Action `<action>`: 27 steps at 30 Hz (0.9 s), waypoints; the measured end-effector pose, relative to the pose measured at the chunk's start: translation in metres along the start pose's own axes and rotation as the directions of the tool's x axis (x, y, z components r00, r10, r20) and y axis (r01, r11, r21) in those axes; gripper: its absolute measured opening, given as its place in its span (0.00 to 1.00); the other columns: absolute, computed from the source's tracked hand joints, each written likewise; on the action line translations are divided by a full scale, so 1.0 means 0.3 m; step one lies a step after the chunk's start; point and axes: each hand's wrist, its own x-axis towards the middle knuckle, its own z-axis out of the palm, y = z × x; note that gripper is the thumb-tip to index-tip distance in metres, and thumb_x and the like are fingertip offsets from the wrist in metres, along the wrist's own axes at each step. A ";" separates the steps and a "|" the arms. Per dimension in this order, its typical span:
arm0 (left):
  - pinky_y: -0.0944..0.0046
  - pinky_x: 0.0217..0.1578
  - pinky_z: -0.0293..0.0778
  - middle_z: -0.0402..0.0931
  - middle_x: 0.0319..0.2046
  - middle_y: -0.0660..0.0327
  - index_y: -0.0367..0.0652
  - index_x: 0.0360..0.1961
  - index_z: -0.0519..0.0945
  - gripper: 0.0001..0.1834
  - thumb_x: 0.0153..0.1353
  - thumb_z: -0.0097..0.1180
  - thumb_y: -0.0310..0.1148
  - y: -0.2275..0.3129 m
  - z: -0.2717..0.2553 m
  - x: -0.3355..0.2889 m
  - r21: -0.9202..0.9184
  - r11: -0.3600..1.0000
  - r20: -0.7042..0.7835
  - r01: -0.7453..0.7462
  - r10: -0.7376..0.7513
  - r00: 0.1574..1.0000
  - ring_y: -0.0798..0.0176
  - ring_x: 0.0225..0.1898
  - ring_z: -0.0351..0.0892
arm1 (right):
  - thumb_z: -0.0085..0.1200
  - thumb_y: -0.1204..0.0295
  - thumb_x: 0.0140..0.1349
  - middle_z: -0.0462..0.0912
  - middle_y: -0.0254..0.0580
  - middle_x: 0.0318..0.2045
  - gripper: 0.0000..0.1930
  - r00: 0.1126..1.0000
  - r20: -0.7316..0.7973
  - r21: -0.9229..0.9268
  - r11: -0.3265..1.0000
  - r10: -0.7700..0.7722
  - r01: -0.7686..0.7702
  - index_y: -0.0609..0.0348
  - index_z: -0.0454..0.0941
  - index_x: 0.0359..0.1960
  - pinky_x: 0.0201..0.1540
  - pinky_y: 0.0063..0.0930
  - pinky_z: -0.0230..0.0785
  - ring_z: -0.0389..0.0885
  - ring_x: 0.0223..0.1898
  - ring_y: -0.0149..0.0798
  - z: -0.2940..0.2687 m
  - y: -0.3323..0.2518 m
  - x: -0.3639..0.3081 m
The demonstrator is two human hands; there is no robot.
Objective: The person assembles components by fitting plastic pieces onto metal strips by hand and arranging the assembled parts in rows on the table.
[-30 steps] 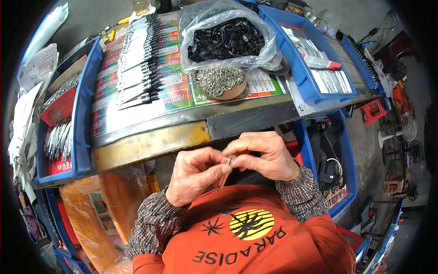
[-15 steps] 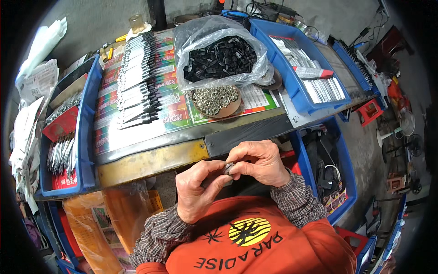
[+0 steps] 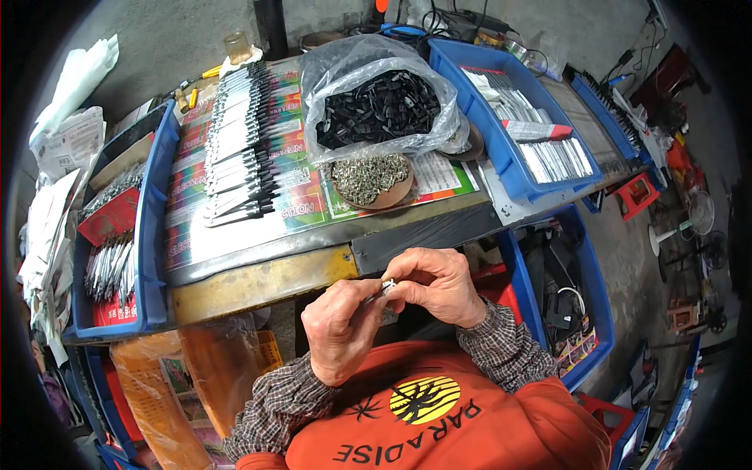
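My left hand (image 3: 338, 327) and my right hand (image 3: 440, 285) meet above my lap, just off the front edge of the workbench. Thumbs and index fingers of both are pinched together on a small silvery metal part (image 3: 388, 287). Most of it is hidden by the fingertips, so its exact kind cannot be made out. Beyond my hands, a round dish (image 3: 401, 193) holds many tiny metal fittings (image 3: 366, 178). Behind that, a clear plastic bag (image 3: 317, 82) is full of black plastic pieces (image 3: 380, 110). A long row of flat silvery strips with black ends (image 3: 235, 145) lies further left.
Blue bins with metal strips stand at left (image 3: 157, 235) and back right (image 3: 521, 176) of the bench (image 3: 258, 286). Below the right side, another blue bin (image 3: 591, 313) holds black devices and a white cable. Orange plastic-wrapped baskets (image 3: 149, 384) sit under the left side.
Both hands stay pinched together, tilting slightly, and the right hand has shifted a little down and left. More of the silvery part shows between the fingertips. The view has moved slightly.
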 end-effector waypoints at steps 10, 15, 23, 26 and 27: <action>0.68 0.22 0.67 0.74 0.22 0.58 0.37 0.34 0.79 0.10 0.49 0.62 0.18 0.011 -0.049 0.008 0.149 0.989 0.025 0.005 -0.009 1.000 0.63 0.20 0.72 | 0.60 0.76 0.57 0.79 0.37 0.29 0.07 0.980 0.200 -0.337 0.940 0.012 0.057 0.67 0.78 0.35 0.28 0.20 0.71 0.76 0.25 0.25 -0.060 -0.083 0.105; 0.67 0.22 0.67 0.74 0.22 0.57 0.38 0.33 0.79 0.10 0.48 0.61 0.17 -0.017 -0.086 0.018 0.180 0.984 0.011 -0.007 0.005 1.000 0.62 0.21 0.73 | 0.57 0.77 0.56 0.80 0.40 0.27 0.05 0.983 0.042 -0.626 0.762 -0.179 0.165 0.67 0.79 0.32 0.31 0.22 0.69 0.78 0.28 0.29 -0.138 -0.123 0.279; 0.67 0.19 0.63 0.72 0.20 0.58 0.38 0.32 0.79 0.09 0.48 0.61 0.17 -0.055 -0.122 0.050 0.219 0.976 -0.015 0.011 -0.008 1.000 0.64 0.17 0.68 | 0.56 0.76 0.52 0.78 0.38 0.28 0.04 0.926 0.184 -0.944 0.202 -0.330 0.259 0.61 0.79 0.29 0.39 0.36 0.67 0.73 0.35 0.43 -0.272 -0.021 0.543; 0.67 0.19 0.63 0.72 0.20 0.58 0.38 0.32 0.79 0.08 0.49 0.61 0.18 -0.067 -0.126 0.057 0.212 0.977 -0.024 0.022 -0.018 1.000 0.64 0.17 0.68 | 0.57 0.76 0.50 0.77 0.38 0.29 0.04 0.938 0.217 -0.956 0.135 -0.270 0.260 0.59 0.79 0.29 0.39 0.36 0.68 0.72 0.38 0.43 -0.281 0.015 0.584; 0.67 0.19 0.63 0.72 0.20 0.58 0.37 0.31 0.79 0.08 0.49 0.61 0.18 -0.069 -0.129 0.058 0.206 0.978 -0.025 0.040 -0.035 0.999 0.64 0.17 0.68 | 0.58 0.77 0.49 0.76 0.38 0.30 0.06 0.948 0.216 -0.964 0.104 -0.234 0.246 0.59 0.80 0.30 0.41 0.37 0.68 0.72 0.39 0.43 -0.284 0.024 0.597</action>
